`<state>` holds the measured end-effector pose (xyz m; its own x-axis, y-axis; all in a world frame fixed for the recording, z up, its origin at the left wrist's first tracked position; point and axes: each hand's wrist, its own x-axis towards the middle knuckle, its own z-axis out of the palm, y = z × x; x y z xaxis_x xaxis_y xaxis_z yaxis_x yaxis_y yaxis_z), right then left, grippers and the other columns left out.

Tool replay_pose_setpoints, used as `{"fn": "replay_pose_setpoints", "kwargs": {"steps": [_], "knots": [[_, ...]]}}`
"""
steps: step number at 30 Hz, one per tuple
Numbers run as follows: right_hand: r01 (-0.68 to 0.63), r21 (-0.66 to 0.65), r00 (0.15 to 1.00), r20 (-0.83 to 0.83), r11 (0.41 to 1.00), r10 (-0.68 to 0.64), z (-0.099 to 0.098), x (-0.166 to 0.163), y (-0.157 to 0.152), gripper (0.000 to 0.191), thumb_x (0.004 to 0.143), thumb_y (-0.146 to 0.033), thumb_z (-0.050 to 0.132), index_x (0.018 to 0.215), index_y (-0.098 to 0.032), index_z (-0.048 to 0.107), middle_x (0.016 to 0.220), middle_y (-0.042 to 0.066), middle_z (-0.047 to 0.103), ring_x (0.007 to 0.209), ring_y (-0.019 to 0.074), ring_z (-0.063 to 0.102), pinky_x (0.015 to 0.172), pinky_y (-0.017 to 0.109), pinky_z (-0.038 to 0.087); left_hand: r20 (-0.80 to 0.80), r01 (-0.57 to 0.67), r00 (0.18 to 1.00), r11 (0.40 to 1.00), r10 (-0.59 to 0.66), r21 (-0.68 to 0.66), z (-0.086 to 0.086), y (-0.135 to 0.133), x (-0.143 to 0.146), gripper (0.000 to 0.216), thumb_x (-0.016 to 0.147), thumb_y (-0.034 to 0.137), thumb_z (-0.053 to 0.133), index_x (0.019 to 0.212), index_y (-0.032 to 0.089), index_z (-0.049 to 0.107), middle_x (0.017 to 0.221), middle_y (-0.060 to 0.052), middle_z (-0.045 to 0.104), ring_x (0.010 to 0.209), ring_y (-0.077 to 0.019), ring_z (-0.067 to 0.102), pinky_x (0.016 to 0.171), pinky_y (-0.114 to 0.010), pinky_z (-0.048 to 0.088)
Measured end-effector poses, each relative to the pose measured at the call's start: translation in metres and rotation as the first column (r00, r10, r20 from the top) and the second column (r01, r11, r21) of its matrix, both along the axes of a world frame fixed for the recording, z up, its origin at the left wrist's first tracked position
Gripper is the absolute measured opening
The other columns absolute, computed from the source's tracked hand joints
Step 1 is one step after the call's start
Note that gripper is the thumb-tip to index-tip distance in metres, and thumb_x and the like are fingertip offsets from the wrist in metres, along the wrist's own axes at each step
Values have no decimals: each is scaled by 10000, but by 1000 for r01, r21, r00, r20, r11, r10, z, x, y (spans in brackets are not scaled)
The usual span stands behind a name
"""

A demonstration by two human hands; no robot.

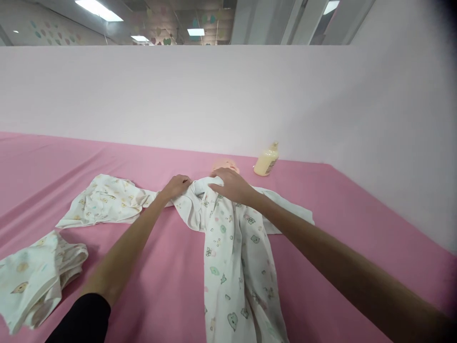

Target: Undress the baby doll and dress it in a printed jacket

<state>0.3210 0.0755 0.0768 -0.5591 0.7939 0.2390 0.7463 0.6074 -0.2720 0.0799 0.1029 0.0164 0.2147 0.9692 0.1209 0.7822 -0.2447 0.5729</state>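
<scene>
A white baby sleepsuit (223, 252) with small green and pink animal prints lies stretched lengthwise in front of me, its legs towards me. My left hand (177, 186) pinches the fabric at its left shoulder, beside the neck opening. With thumb and fingers bent, my right hand (233, 185) grips the right side of the collar. Just beyond the collar shows a pinkish doll's head (224, 165), partly covered by my right hand. Whether the doll's body lies under the sleepsuit is hidden. The right sleeve (291, 207) spreads out under my right forearm.
A pale yellow pump bottle (266, 161) tilts near the back wall, right of the doll's head. On the left lie a printed white baby garment (105, 202) and a folded printed cloth (34, 278). Pink sheeting (157, 286) covers the surface; white walls (178, 95) bound its back and right.
</scene>
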Motion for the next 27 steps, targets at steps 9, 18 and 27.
{"fn": "replay_pose_setpoints", "kwargs": {"steps": [9, 18, 27], "knots": [[-130, -124, 868, 466, 984, 173, -19, -66, 47, 442, 747, -246, 635, 1177, -145, 607, 1234, 160, 640, 1074, 319, 624, 838, 376, 463, -223, -68, 972, 997, 76, 43, -13, 9, -7, 278, 884, 234, 439, 879, 161, 707, 995, -132, 735, 909, -226, 653, 755, -310, 447], [-102, -4, 839, 537, 995, 88, -13, -59, 51, 300, 788, -294, 623, 1059, -167, 593, 1200, 161, 636, 1093, 316, 587, 845, 388, 439, -359, -112, 928, 994, 101, -10, -1, 2, -23, 294, 916, 293, 430, 807, 141, 657, 984, -184, 708, 915, -269, 654, 736, -336, 432], [-56, 23, 885, 465, 998, 39, 7, -30, 52, 256, 837, -297, 610, 1053, -168, 561, 1166, 141, 614, 1033, 279, 571, 804, 352, 412, -283, -123, 957, 975, 68, -183, -5, -1, -41, 115, 772, 204, 536, 663, 174, 555, 748, -84, 643, 656, -179, 567, 626, -303, 379]]}}
